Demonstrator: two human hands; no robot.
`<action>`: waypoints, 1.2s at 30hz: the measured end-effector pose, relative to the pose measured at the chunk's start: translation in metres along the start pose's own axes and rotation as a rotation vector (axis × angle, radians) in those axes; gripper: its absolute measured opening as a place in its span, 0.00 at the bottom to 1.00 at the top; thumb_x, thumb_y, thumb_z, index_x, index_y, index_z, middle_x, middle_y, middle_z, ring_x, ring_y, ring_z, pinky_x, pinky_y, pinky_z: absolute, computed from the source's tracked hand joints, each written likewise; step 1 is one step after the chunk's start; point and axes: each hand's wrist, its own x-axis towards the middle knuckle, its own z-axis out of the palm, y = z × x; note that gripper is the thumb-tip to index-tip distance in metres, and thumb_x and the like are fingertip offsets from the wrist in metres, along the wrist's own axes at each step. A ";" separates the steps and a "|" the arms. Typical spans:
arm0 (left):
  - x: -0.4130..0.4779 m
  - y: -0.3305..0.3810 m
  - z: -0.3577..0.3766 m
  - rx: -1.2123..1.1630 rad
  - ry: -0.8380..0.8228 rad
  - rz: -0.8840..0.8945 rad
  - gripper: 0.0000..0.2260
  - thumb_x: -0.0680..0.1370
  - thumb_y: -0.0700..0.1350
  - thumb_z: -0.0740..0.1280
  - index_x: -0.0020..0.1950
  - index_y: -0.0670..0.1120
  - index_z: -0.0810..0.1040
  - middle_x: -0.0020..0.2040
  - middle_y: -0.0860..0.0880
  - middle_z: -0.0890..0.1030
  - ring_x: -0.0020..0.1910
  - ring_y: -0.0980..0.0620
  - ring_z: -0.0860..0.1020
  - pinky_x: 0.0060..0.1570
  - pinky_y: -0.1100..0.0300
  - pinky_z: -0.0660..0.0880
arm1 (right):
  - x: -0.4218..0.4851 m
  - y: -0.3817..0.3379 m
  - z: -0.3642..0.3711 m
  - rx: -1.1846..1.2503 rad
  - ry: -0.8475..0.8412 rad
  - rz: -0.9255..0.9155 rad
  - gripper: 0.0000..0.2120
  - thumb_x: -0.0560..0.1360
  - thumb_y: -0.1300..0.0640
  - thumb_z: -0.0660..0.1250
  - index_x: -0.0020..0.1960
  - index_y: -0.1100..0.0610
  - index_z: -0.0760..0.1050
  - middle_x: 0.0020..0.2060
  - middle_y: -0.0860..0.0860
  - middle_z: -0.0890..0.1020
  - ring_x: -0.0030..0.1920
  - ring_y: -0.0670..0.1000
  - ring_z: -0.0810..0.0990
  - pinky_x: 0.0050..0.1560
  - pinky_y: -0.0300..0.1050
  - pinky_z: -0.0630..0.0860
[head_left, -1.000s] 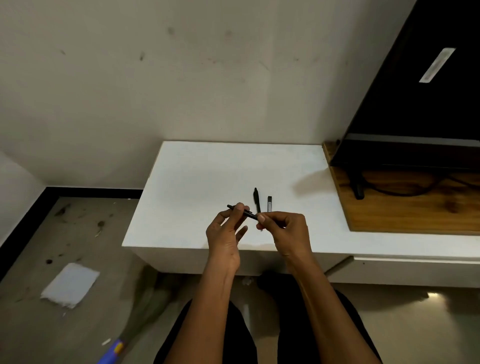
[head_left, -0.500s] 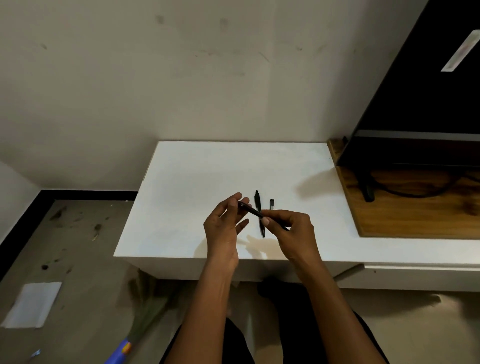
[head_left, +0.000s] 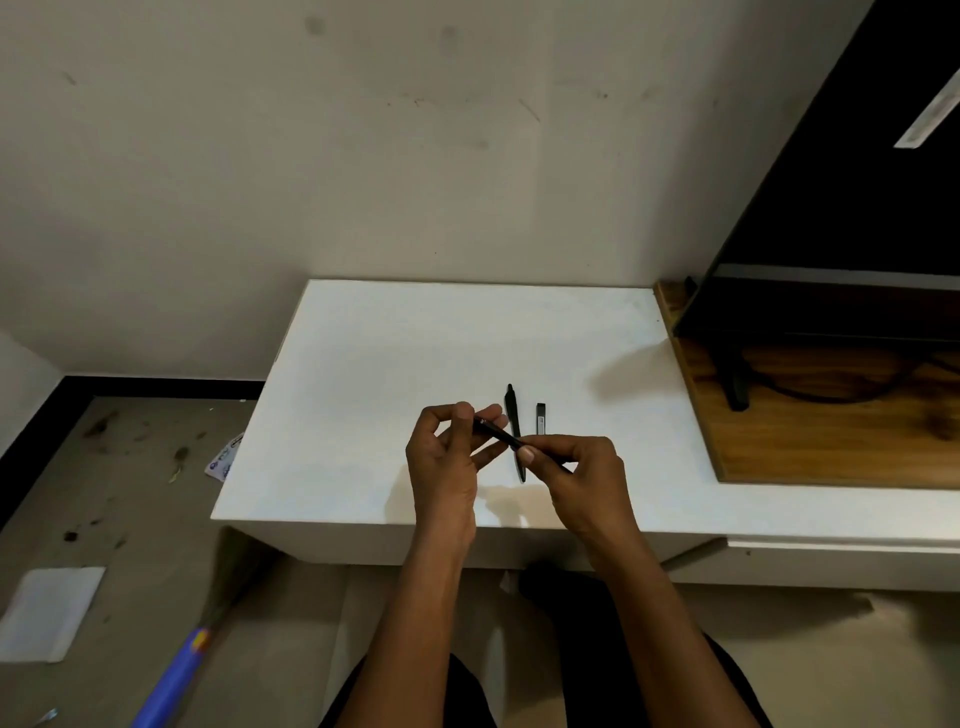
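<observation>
A thin black pen (head_left: 500, 435) is held level between both hands above the white table (head_left: 395, 364). My left hand (head_left: 448, 462) pinches its left end between thumb and fingertips. My right hand (head_left: 582, 480) grips the other end, fingers curled round it. A second black pen (head_left: 512, 410) lies on the table just behind the hands, partly hidden by them. A small dark pen cap or piece (head_left: 541, 418) lies to its right.
A wooden board (head_left: 831, 426) with a black cable lies at the right under a dark screen (head_left: 857, 182). On the floor at left are a white sheet (head_left: 49, 613), a broom with a blue handle (head_left: 176, 675) and scattered dirt.
The hands hold the same pen much as before. My left fingers have shifted slightly along its end. The view has drifted a little.
</observation>
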 end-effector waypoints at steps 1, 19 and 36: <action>0.000 -0.001 0.000 -0.006 0.013 -0.006 0.08 0.81 0.47 0.66 0.49 0.43 0.74 0.45 0.41 0.88 0.49 0.42 0.87 0.46 0.49 0.84 | 0.001 0.001 0.000 -0.009 0.003 0.003 0.04 0.74 0.55 0.75 0.47 0.48 0.87 0.32 0.36 0.82 0.44 0.39 0.81 0.50 0.45 0.76; 0.036 -0.035 -0.017 0.660 0.222 0.042 0.04 0.77 0.40 0.71 0.45 0.43 0.85 0.36 0.48 0.86 0.33 0.51 0.84 0.29 0.59 0.79 | 0.007 0.015 -0.005 0.282 0.159 0.210 0.08 0.75 0.57 0.74 0.41 0.45 0.83 0.42 0.44 0.86 0.47 0.42 0.82 0.44 0.36 0.73; 0.048 -0.037 -0.008 0.836 0.306 0.162 0.06 0.79 0.42 0.70 0.51 0.44 0.87 0.48 0.46 0.87 0.44 0.48 0.82 0.48 0.54 0.79 | 0.013 0.021 -0.003 0.282 0.149 0.245 0.07 0.75 0.56 0.74 0.52 0.55 0.86 0.43 0.47 0.86 0.45 0.40 0.81 0.39 0.32 0.71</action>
